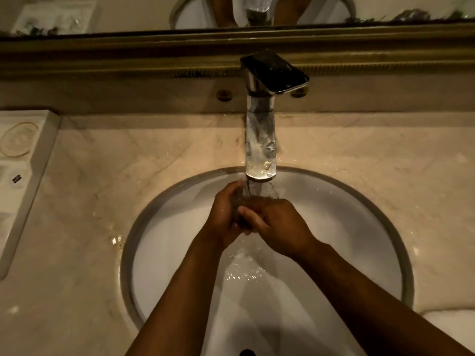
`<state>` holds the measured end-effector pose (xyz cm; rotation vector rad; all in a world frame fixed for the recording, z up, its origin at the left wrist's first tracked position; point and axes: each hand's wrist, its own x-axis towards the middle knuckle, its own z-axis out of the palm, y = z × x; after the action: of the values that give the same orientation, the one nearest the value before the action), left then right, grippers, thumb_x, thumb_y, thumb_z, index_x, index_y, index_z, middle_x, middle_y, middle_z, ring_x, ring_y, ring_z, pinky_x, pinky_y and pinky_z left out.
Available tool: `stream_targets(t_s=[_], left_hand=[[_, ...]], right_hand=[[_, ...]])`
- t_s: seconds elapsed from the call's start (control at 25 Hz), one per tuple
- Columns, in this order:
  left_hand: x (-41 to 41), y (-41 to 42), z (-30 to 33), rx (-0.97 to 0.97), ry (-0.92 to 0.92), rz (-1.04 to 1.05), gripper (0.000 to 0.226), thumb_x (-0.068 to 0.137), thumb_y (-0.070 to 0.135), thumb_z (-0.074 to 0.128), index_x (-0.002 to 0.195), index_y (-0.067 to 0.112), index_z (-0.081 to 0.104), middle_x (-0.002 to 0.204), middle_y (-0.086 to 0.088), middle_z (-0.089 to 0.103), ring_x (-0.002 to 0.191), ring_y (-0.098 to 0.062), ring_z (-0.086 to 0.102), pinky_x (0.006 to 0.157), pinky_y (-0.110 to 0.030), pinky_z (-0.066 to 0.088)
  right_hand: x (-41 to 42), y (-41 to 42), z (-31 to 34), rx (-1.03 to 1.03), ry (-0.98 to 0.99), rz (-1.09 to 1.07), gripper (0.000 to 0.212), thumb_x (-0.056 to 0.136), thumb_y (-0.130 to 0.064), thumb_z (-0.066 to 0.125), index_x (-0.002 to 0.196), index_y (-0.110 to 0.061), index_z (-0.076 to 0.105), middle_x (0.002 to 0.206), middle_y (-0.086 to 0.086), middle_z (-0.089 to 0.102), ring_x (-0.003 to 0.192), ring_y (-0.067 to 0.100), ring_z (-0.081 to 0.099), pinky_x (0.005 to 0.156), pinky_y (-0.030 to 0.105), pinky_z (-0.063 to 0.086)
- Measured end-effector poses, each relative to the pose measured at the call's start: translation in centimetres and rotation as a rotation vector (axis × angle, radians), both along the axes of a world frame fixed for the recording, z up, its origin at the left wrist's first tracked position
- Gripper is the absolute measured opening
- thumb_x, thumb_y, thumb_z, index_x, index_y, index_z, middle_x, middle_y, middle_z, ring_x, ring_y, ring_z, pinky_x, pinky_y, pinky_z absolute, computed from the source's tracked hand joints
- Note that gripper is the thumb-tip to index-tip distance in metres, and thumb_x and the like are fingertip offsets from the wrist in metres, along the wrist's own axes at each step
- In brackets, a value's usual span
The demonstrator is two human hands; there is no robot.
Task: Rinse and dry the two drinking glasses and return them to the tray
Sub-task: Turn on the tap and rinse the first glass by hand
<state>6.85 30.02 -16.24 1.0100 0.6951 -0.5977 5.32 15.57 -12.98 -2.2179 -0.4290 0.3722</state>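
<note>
Gripping glass (pixel 259 192) under tap (pixel 260 140): left hand (pixel 226 214) wraps its 9 o'clock side, right hand (pixel 279 222) curls over it from 3 o'clock; water spills into sink (pixel 334 227); white tray (pixel 24 160) at 9 o'clock on counter

The room is dim and warm yellow. The white sink basin (pixel 334 227) is the brightest part, and small glare sits on the chrome faucet (pixel 261 145). Edges bend, at 9 and 3 o'clock most. The mirror (pixel 128 14) at 12 o'clock looks soft.
</note>
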Motion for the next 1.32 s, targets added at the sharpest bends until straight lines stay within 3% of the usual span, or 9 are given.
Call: stream_targets(t_s=[0.12, 0.32, 0.52, 0.64, 0.72, 0.88, 1.08, 1.24, 1.32], left_hand=[[-0.9, -1.1, -1.3, -0.027, -0.03, 0.262, 0.051, 0.098, 0.046, 0.05, 0.12, 0.004, 0.07, 0.112, -0.019, 0.072, 0.115, -0.035, 0.064, 0.101, -0.042, 0.048], [-2.1, -2.9, 0.0, 0.147, -0.136, 0.369, 0.026, 0.099, 0.028, 0.058, 0.109, 0.009, 0.072, 0.093, -0.008, 0.073, 0.092, -0.022, 0.069, 0.08, -0.035, 0.054], [-1.1, -2.1, 0.1, 0.041, -0.106, 0.418, 0.042, 0.099, 0.029, 0.058, 0.119, -0.006, 0.068, 0.112, -0.023, 0.071, 0.112, -0.044, 0.068, 0.098, -0.047, 0.056], [0.4, -0.7, 1.4, -0.005, -0.044, 0.117, 0.045, 0.098, 0.034, 0.048, 0.108, -0.001, 0.073, 0.106, -0.023, 0.069, 0.087, -0.039, 0.071, 0.059, -0.032, 0.06], [1.1, 0.0, 1.6, -0.043, 0.026, -0.06, 0.049, 0.095, 0.043, 0.046, 0.087, 0.005, 0.076, 0.085, -0.015, 0.069, 0.051, -0.025, 0.06, 0.035, -0.017, 0.036], [1.3, 0.8, 0.2, -0.027, 0.023, -0.148, 0.05, 0.089, 0.052, 0.05, 0.094, 0.007, 0.072, 0.09, -0.013, 0.06, 0.065, -0.025, 0.053, 0.052, -0.025, 0.03], [-0.7, -1.4, -0.2, 0.036, -0.12, 0.172, 0.048, 0.104, 0.039, 0.041, 0.104, -0.001, 0.067, 0.091, -0.023, 0.071, 0.08, -0.03, 0.072, 0.072, -0.036, 0.056], [-1.8, -3.0, -0.8, 0.199, -0.168, 0.386, 0.024, 0.096, 0.031, 0.061, 0.089, 0.009, 0.069, 0.088, -0.018, 0.064, 0.085, -0.03, 0.063, 0.081, -0.044, 0.051], [-2.2, -3.2, -0.8, 0.136, -0.182, 0.395, 0.031, 0.092, 0.032, 0.062, 0.102, 0.003, 0.07, 0.101, -0.022, 0.064, 0.095, -0.032, 0.063, 0.091, -0.048, 0.051]], right_hand=[[-0.9, 2.1, 0.0, -0.036, 0.012, -0.207, 0.029, 0.102, -0.043, 0.047, 0.111, -0.025, 0.069, 0.093, -0.001, 0.078, 0.084, 0.017, 0.072, 0.079, 0.036, 0.057], [-0.6, 3.4, -0.1, -0.018, 0.072, -0.445, 0.041, 0.102, -0.053, 0.043, 0.088, -0.026, 0.069, 0.074, -0.008, 0.07, 0.065, 0.003, 0.065, 0.061, 0.017, 0.048], [0.0, 2.0, -0.3, 0.046, 0.085, -0.125, 0.044, 0.1, -0.055, 0.043, 0.1, -0.022, 0.071, 0.09, 0.003, 0.076, 0.08, 0.018, 0.071, 0.077, 0.04, 0.058], [1.2, -1.0, -0.5, -0.119, -0.085, 0.297, 0.037, 0.102, -0.052, 0.043, 0.119, -0.028, 0.066, 0.118, -0.001, 0.071, 0.105, 0.016, 0.064, 0.089, 0.029, 0.051], [1.9, -2.0, -0.5, -0.153, -0.167, 0.401, 0.038, 0.101, -0.053, 0.044, 0.127, -0.032, 0.062, 0.129, -0.004, 0.066, 0.114, 0.013, 0.059, 0.092, 0.025, 0.047], [1.1, -1.4, -0.4, -0.164, -0.215, 0.299, 0.047, 0.099, -0.058, 0.036, 0.12, -0.03, 0.067, 0.116, -0.002, 0.073, 0.1, 0.018, 0.067, 0.081, 0.029, 0.052], [-0.3, 1.2, -0.5, 0.055, 0.027, -0.217, 0.057, 0.094, -0.066, 0.042, 0.091, -0.021, 0.077, 0.082, -0.001, 0.077, 0.075, 0.014, 0.073, 0.076, 0.038, 0.058], [-0.3, 3.1, 0.1, 0.029, 0.136, -0.456, 0.059, 0.095, -0.066, 0.043, 0.07, -0.02, 0.071, 0.059, -0.003, 0.068, 0.057, 0.011, 0.066, 0.06, 0.029, 0.053], [0.2, 3.1, 0.4, 0.027, 0.224, -0.432, 0.05, 0.096, -0.058, 0.049, 0.073, -0.019, 0.07, 0.061, -0.002, 0.067, 0.058, 0.013, 0.065, 0.058, 0.03, 0.051]])
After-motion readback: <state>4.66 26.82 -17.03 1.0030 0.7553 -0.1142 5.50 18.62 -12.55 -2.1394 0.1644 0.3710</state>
